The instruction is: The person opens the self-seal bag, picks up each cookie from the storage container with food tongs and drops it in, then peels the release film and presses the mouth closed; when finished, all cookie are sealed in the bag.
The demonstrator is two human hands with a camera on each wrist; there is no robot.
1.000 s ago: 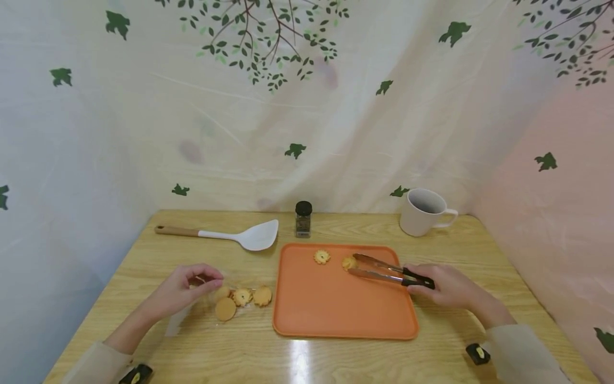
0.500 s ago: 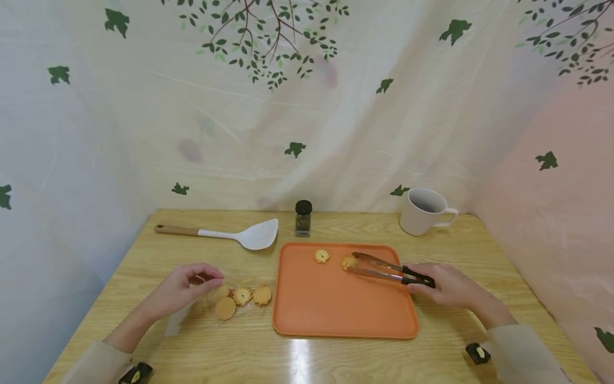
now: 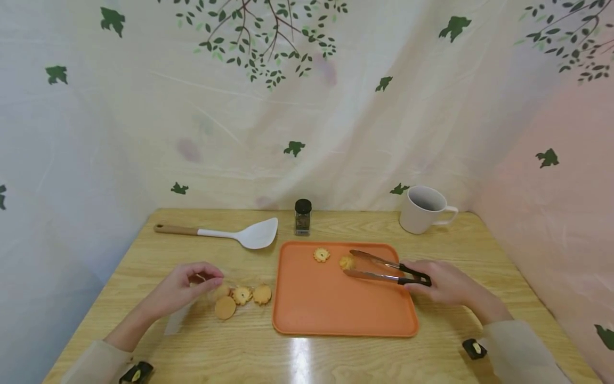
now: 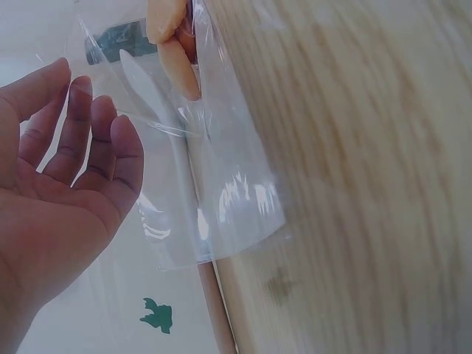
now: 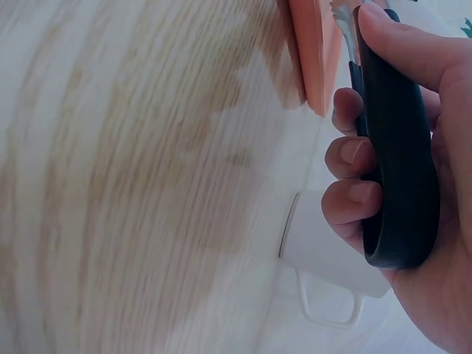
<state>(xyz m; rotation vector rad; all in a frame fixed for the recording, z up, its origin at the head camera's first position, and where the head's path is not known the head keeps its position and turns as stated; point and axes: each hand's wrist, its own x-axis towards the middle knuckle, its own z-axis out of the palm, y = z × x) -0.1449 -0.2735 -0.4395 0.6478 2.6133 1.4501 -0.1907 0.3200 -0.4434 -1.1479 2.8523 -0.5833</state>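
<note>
In the head view my left hand (image 3: 189,288) pinches a clear plastic bag (image 4: 236,199) between thumb and index finger, with the other fingers loosely bent. Several round cookies (image 3: 225,308) lie in the bag, left of the orange tray (image 3: 336,314). My right hand (image 3: 446,282) grips the black handles of metal tongs (image 3: 379,277), fingers curled round them in the right wrist view. The tongs' arms are spread, their tips on either side of a cookie (image 3: 347,262) on the tray. Another scalloped cookie (image 3: 322,255) lies near the tray's back edge.
Behind the bag lies a white spatula (image 3: 256,234) with a wooden handle. A black-capped spice jar (image 3: 303,218) stands behind the tray, and a white mug (image 3: 417,216) at the back right. A printed curtain (image 3: 336,133) hangs around the wooden table (image 3: 230,357).
My right hand and the tongs have shifted slightly left, and the cookie between the tips has moved a little left too. My left hand and the bag stay where they were.
</note>
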